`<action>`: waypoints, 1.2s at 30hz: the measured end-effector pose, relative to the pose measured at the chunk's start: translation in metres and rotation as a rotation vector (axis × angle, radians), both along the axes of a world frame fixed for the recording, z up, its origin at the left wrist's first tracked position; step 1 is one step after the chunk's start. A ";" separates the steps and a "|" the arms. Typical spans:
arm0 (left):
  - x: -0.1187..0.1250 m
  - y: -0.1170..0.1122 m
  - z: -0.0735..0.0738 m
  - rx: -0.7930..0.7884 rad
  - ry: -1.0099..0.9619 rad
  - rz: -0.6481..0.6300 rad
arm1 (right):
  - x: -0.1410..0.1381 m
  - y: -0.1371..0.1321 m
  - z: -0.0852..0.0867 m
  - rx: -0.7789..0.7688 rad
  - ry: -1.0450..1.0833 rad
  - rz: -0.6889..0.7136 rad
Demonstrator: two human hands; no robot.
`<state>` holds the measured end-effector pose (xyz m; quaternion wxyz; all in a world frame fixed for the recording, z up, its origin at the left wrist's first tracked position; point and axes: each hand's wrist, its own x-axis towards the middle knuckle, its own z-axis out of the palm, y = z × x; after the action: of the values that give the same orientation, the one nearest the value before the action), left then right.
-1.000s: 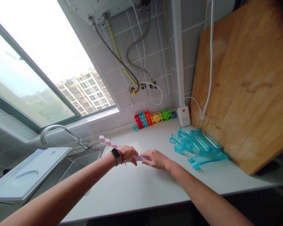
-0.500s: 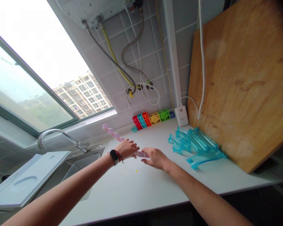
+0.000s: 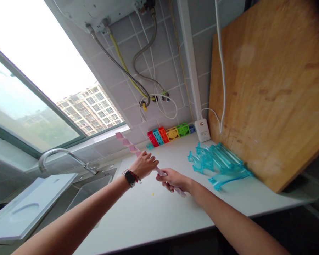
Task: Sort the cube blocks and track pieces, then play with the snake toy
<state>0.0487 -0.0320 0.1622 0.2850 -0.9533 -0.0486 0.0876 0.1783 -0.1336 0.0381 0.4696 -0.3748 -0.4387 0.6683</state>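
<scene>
A long pink-and-lilac strip [image 3: 127, 143] of zigzag, twisted-looking segments slants across the counter from upper left to lower right. My left hand [image 3: 144, 164] is closed around its middle, palm down, with a dark watch and a red bracelet on the wrist. Lower on the same piece, my right hand [image 3: 174, 179] grips it between thumb and fingers, and its end pokes out below the palm. A short stretch of the strip shows between the two hands. Its far end sticks up beyond my left hand. What it is exactly, I cannot make out.
Colourful plastic blocks [image 3: 171, 133] stand in a row along the wall. Translucent teal track-like pieces [image 3: 220, 161] lie to the right, before a leaning wooden board [image 3: 266, 95]. A white box [image 3: 202, 129] with a cable is near them. The sink [image 3: 91, 187] and tap [image 3: 66, 151] are left.
My right hand has shifted its hold and turned, so the strip's lower end now shows past it. The strip's upper end has tilted up slightly. The view has drifted a little right.
</scene>
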 end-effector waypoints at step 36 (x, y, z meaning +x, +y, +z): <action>-0.026 -0.003 0.002 -0.223 -0.863 0.074 | 0.014 -0.012 0.018 0.225 0.334 0.072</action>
<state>0.0231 -0.0351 0.1644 0.1310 -0.9251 -0.1872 -0.3033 0.1919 -0.1460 0.0561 0.5504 -0.1878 -0.4396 0.6844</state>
